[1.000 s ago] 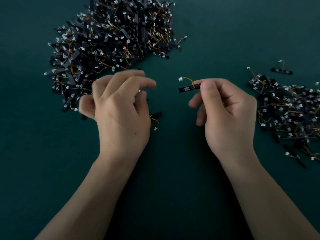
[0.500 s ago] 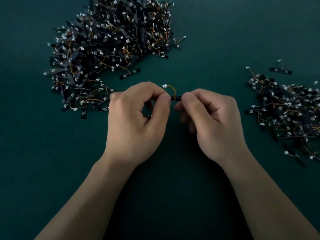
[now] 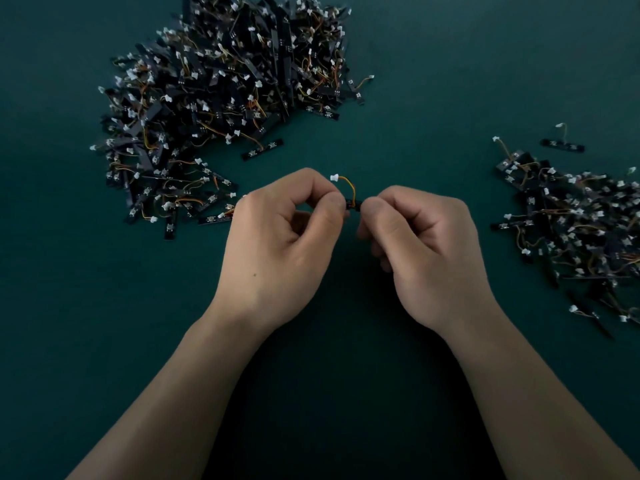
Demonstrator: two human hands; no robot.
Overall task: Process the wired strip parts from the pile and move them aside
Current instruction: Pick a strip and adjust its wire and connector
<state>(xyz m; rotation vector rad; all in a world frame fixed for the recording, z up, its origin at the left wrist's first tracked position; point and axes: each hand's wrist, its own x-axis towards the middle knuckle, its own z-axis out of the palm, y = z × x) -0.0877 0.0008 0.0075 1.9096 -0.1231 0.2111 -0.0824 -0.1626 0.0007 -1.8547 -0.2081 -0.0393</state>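
Above the green mat [image 3: 346, 393], the left hand [image 3: 277, 251] and right hand [image 3: 429, 254] are together pinching one wired strip [image 3: 353, 203] between them, probably working it before it is carried to the smaller right-hand heap [image 3: 575, 230], away from the big pile [image 3: 221, 98].

Everything sits on one flat table top [image 3: 450, 64], dark blue-green all over and smooth. The light is dim and soft. The table top looks a little lighter on the far side and at the left, and it turns nearly black low down in the middle, where a big shadow lies.
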